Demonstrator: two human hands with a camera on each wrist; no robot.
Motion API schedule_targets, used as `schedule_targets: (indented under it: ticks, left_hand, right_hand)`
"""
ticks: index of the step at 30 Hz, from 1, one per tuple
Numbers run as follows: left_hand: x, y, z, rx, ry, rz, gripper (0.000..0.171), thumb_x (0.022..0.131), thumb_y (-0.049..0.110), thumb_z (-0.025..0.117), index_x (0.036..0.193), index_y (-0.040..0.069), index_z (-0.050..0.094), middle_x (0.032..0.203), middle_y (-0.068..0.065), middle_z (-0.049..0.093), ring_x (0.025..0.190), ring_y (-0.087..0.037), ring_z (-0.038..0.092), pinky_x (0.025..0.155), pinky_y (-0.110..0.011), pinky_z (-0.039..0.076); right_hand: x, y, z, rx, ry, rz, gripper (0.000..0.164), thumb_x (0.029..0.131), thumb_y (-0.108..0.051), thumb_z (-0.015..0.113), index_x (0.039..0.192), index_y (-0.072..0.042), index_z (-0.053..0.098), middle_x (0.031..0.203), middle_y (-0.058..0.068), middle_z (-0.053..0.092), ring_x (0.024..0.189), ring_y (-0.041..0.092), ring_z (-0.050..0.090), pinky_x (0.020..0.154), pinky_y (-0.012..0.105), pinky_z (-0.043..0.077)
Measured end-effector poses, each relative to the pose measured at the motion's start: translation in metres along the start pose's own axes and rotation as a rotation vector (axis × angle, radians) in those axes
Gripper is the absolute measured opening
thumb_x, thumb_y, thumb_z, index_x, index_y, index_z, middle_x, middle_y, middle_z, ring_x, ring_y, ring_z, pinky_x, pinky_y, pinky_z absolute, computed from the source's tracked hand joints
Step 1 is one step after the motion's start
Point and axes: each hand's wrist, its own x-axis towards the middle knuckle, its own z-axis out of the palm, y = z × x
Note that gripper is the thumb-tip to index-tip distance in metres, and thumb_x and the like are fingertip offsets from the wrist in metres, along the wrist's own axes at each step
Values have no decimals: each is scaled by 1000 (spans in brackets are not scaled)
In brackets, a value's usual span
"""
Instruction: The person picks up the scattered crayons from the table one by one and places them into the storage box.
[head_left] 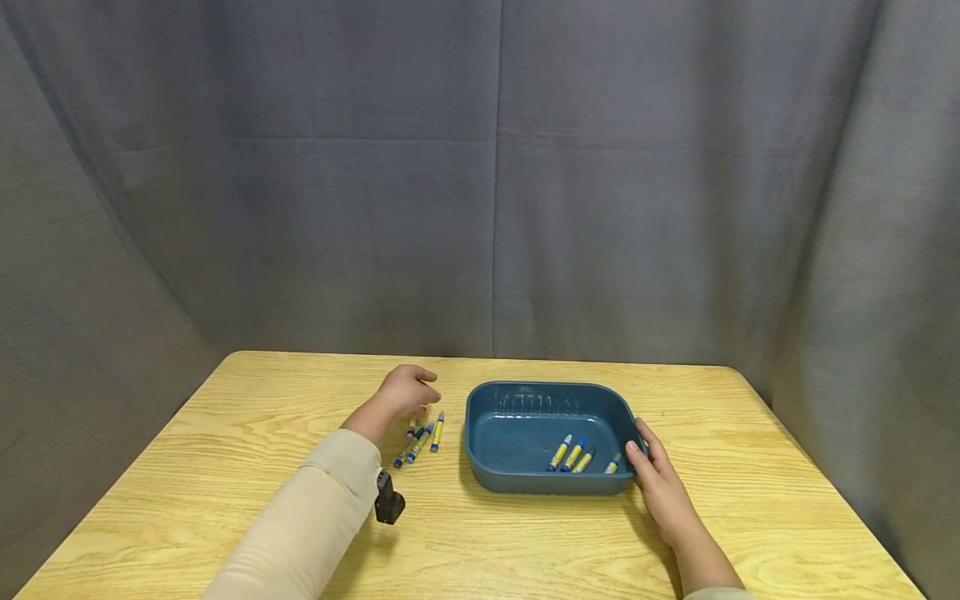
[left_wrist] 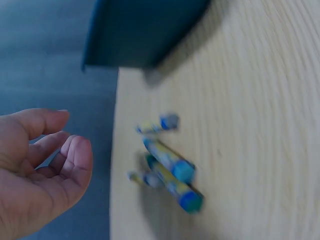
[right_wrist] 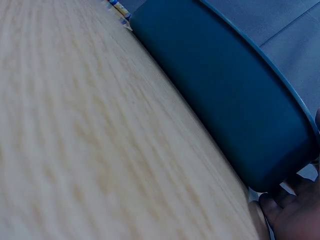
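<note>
Several crayons with yellow-and-blue wrappers lie in a loose cluster on the table's left side, some resting against each other. Just above them hovers my left hand, its fingers loosely bent and nothing in them; the left wrist view shows the palm beside the blurred crayons. A dark blue rectangular tub stands right of the cluster, with several more crayons lying in its front right part. At the tub's right end, my right hand grips the rim, thumb over the edge and fingers outside.
The light wood table runs back to a grey curtain, which also hangs along both sides. A small black device is strapped at the left wrist and hangs above the tabletop.
</note>
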Motion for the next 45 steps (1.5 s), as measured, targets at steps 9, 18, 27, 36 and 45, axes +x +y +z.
schedule_targets:
  ticks: [9,18,27,36,45]
  left_hand:
    - [2,-34,-5,14,81,-104,44,90,2,62,132,-8,55,124,-27,59,79,-18,59,75,-31,58]
    - [2,-39,3,129,105,-108,43,88,5,64,128,-9,58,121,-24,62,84,-19,60,68,-25,53]
    - [5,-42,8,162,142,-103,42,82,0,67,122,-11,61,110,-24,66,79,-20,63,65,-25,55]
    - [4,-45,10,175,145,-91,37,87,1,61,121,-11,62,116,-25,65,88,-26,66,70,-28,56]
    - [1,-44,7,-115,84,-85,45,86,-3,54,130,-7,58,76,-8,59,60,-13,45,57,-25,42]
  right_hand:
    - [0,2,0,-9,0,-1,65,107,-36,34,159,-14,3,164,22,-2,149,45,6,118,61,18]
    - [-3,2,-1,2,4,-4,65,107,-36,35,159,-12,4,164,22,-1,150,44,6,118,60,19]
    - [-3,1,-1,13,4,-10,65,107,-36,35,159,-12,4,164,20,-1,150,43,5,119,59,18]
    - [-4,-1,0,27,8,-13,65,106,-37,36,159,-12,7,165,19,1,151,41,5,119,56,19]
    - [-5,-1,0,23,7,-10,66,106,-38,36,159,-13,6,164,19,1,151,41,5,119,57,19]
